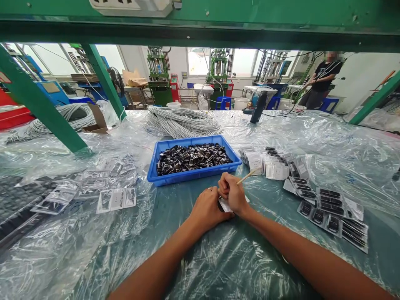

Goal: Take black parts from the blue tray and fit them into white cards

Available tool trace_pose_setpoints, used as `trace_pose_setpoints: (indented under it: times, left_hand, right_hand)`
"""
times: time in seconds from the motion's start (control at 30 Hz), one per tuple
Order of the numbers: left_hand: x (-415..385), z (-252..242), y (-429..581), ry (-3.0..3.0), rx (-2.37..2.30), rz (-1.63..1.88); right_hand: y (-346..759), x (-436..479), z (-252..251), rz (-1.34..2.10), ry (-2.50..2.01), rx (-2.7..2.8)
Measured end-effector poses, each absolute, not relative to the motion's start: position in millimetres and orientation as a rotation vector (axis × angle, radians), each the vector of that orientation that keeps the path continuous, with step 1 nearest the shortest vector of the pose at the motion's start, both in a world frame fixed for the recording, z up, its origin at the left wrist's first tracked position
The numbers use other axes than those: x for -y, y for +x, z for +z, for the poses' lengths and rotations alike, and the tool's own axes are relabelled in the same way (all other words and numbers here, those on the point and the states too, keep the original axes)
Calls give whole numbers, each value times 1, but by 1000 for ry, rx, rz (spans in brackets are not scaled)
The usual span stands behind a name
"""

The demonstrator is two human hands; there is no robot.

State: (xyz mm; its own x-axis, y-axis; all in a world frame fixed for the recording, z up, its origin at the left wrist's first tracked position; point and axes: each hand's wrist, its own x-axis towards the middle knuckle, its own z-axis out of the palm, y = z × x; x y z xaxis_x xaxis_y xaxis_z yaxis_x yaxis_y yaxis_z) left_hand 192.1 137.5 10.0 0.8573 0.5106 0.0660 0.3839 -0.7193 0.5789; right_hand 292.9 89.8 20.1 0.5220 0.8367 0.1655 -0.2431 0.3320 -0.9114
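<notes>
Both of my hands meet over the table just in front of the blue tray [193, 178], which is heaped with small black and metallic parts [193, 157]. My left hand [208, 207] is closed on a small pale packet [225, 206], pressing it down with the thumb along its near edge. A thin light-coloured stick [249, 175] sticks up and to the right from my right hand [233, 192], whose fingers are wrapped round it. Its lower end is hidden by the fingers above the packet. What lies inside the packet cannot be made out.
Clear packets [117, 199] lie to the left. Filled packets with black parts [333, 221] are spread and stacked on the right. Behind the tray sits a coil of grey cable [184, 121]. Green frame posts [40, 100] and a top beam enclose the bench; a person [325, 77] stands far right.
</notes>
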Motion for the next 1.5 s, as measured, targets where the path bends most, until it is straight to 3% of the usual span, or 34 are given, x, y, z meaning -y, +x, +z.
trace_pose_setpoints:
  times: [0.17, 0.33, 0.43, 0.53, 0.63, 0.8, 0.93, 1.03, 1.2, 1.5]
  left_hand:
    - [-137, 12, 192, 2423, -644, 299]
    - [-137, 12, 190, 2455, -757, 253]
    - [-143, 14, 187, 2434, -758, 242]
    - [-154, 17, 183, 2198, -652, 279]
    - [-165, 19, 181, 1803, -474, 329]
    - [-182, 23, 183, 1568, -440, 462]
    - [-189, 26, 185, 1451, -579, 713]
    - [-190, 31, 183, 1304, -636, 811]
    - [-200, 37, 173, 1004, -659, 951]
    - [-240, 46, 148, 859, -638, 1181]
  right_hand:
    - [293, -89, 18, 866, -1051, 703]
    - [303, -74, 31, 1184, -1085, 701]
    - [327, -69, 42, 1163, -1083, 668]
    - [362, -65, 50, 1092, -1389, 788]
    - [393, -58, 47, 879, -1793, 1150]
    - [400, -51, 42, 416, -1995, 1658]
    - [357, -62, 49, -215, -1858, 1604]
    - [316, -78, 55, -378, -1684, 1711]
    - [276, -114, 62, -257, -1650, 1832]
    - [266, -191, 60, 158, -1402, 1544]
